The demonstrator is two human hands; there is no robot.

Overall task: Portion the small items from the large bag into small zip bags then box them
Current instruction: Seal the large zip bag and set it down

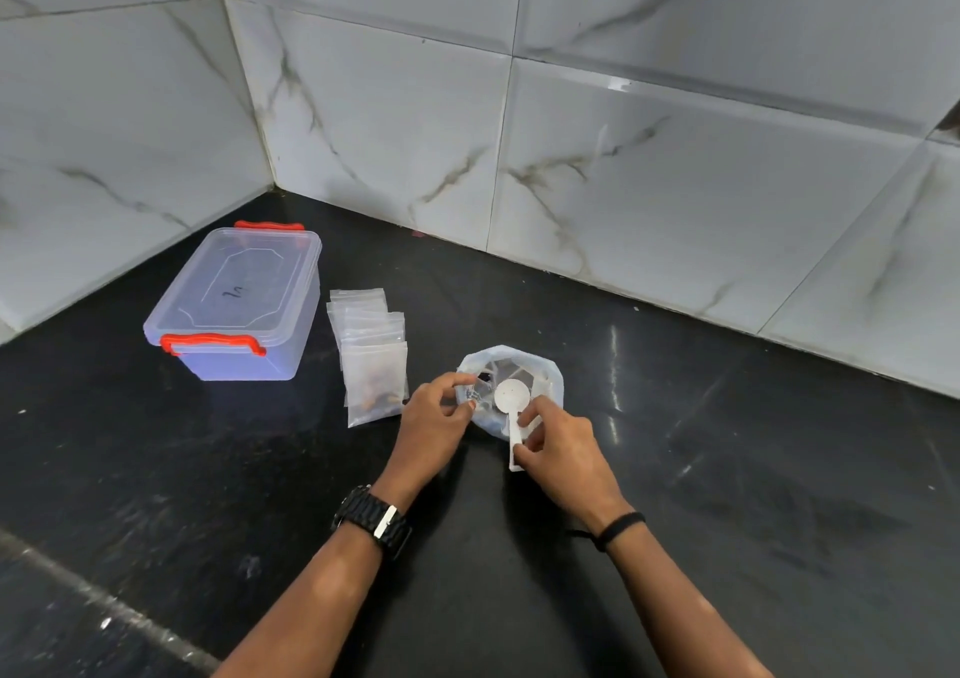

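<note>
Head view is showing the left hand pinching the rim of the large open clear plastic bag, while the right hand is gripping a white plastic scoop over it; small clear zip bags are lying just left of this bag.

Box stood far left on counter, lid on. Zip bags lay stacked just right of it. Large bag sat right of stack; scoop rested in its mouth.
</note>
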